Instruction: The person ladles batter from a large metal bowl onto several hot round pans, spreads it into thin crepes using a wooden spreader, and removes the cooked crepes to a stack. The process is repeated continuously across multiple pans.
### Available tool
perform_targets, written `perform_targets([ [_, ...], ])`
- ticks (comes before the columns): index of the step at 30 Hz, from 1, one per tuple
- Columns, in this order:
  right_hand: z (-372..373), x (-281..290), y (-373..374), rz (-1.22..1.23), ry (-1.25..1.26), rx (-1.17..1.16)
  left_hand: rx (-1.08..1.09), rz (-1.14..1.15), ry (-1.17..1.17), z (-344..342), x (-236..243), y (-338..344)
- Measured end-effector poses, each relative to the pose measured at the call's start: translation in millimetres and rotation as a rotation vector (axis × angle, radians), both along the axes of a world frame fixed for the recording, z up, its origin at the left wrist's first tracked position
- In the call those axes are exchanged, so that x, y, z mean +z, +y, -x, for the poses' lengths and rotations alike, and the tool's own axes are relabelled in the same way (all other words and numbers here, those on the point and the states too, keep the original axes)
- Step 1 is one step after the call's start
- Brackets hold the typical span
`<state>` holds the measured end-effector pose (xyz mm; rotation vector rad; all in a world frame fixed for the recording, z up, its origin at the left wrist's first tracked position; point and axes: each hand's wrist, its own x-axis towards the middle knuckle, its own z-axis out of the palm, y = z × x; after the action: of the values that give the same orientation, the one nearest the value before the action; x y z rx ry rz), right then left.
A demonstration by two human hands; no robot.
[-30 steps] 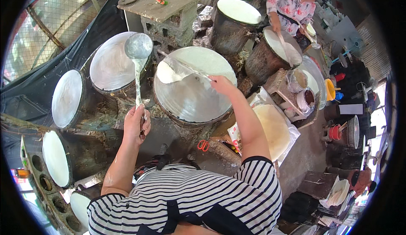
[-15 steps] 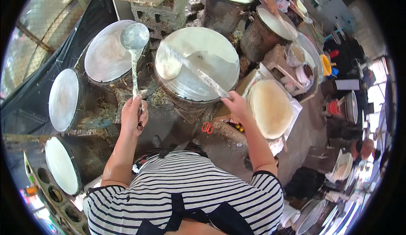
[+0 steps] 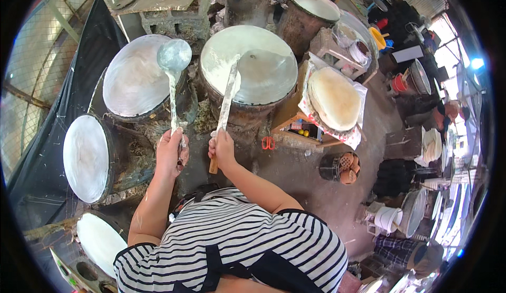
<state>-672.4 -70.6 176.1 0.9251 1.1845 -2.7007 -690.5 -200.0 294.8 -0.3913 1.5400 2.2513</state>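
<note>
Grey ladle [image 3: 175, 56] at my eleven o'clock: my left hand [image 3: 172, 152] clamps its handle. My right hand [image 3: 223, 148] is clasped around a white-smeared spatula [image 3: 227, 95], its blade at twelve o'clock over a round, pale-coated griddle [image 3: 266, 74].

Red-handled scissors [image 3: 268, 144] show near a dark bucket [image 3: 328, 169] of perforated, rust-coloured briquettes [image 3: 348, 176] on the floor [image 3: 337, 203]. At left, black sheeting [image 3: 87, 64] hangs by a wire-mesh fence [image 3: 39, 50]; a white bucket [image 3: 386, 218] stands lower right.
</note>
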Motion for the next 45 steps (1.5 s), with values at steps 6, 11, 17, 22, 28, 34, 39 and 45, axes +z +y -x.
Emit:
perform_targets([
  [6,56.8,-23.4,-25.4,-0.273,0.087,0.068,-0.052,0.039,-0.017,1.5,1.4,-5.1],
  [11,20.9,-16.8,11.6,-0.087,-0.066,0.017,-0.138,-0.011,-0.012,9.8,-10.3,-17.2],
  [17,0.6,-5.4,21.0,-0.112,-0.009,0.026,-0.178,-0.039,-0.010,8.3,-19.1,-0.7],
  [22,18.9,-33.5,35.7,-0.468,-0.011,0.204,-0.174,-0.015,0.018,3.6,-15.0,17.0],
  [28,-31.2,-12.7,131.3,-0.330,-0.112,0.136,-0.166,-0.029,0.024,-5.2,-7.2,42.7],
  [34,-26.5,-1.6,98.5,-0.381,-0.001,0.256,-0.154,-0.009,0.045,-19.6,-8.8,66.4],
  [39,-21.6,-41.1,140.9,-0.890,0.088,0.364,-0.115,0.060,0.041,-30.6,-0.7,84.7],
  [45,-41.3,-6.8,215.7,-0.375,-0.099,0.296,-0.153,0.064,0.011,-34.7,0.4,117.4],
])
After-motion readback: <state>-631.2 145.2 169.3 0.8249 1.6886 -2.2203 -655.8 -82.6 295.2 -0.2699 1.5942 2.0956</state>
